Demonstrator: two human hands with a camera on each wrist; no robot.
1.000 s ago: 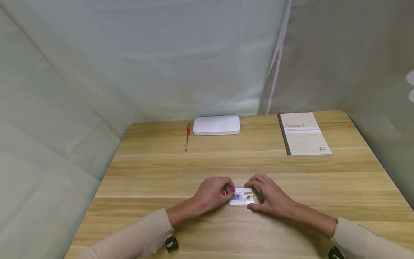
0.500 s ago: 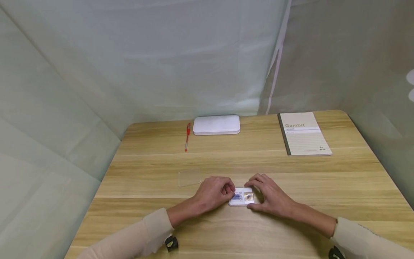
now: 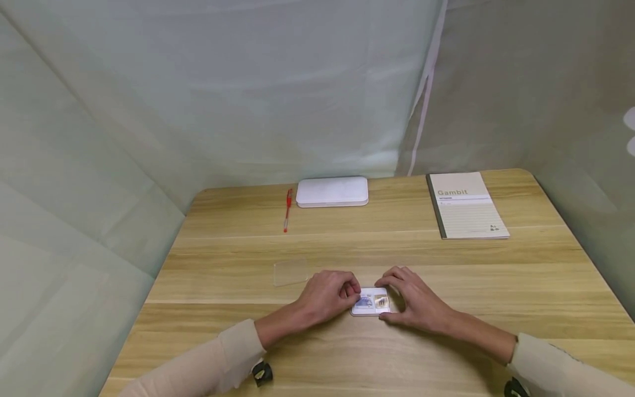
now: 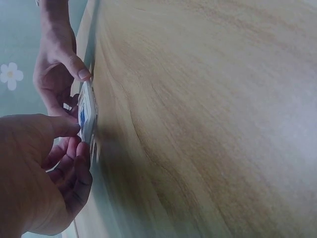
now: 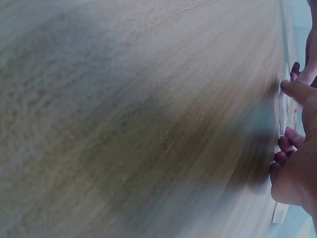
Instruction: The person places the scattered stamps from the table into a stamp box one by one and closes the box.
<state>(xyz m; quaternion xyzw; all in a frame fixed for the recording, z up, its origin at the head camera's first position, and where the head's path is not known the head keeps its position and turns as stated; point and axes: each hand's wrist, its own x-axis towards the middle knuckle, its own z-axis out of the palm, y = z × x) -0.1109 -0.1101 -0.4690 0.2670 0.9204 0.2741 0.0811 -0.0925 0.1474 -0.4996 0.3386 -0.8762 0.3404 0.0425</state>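
Note:
A small flat white case [image 3: 369, 310] with rounded corners lies on the table in the head view. A blue printed picture and a gold square show on its face. My left hand [image 3: 327, 295] pinches its left end, thumb over the face and fingers curled behind. My right hand [image 3: 419, 300] holds the right end, the thumb at the near corner and the fingers at the far edge. In the left wrist view the case [image 4: 87, 111] appears edge-on between both hands. Just left of my left hand lies a thin clear plastic cover [image 3: 290, 272].
On the wooden table [image 3: 223, 286], a red pen [image 3: 288, 209] lies beside a white box [image 3: 332, 192] at the back. A notebook [image 3: 468, 205] marked "Gambit" lies at the back right. Fabric walls [image 3: 278, 94] stand behind the table and on both sides.

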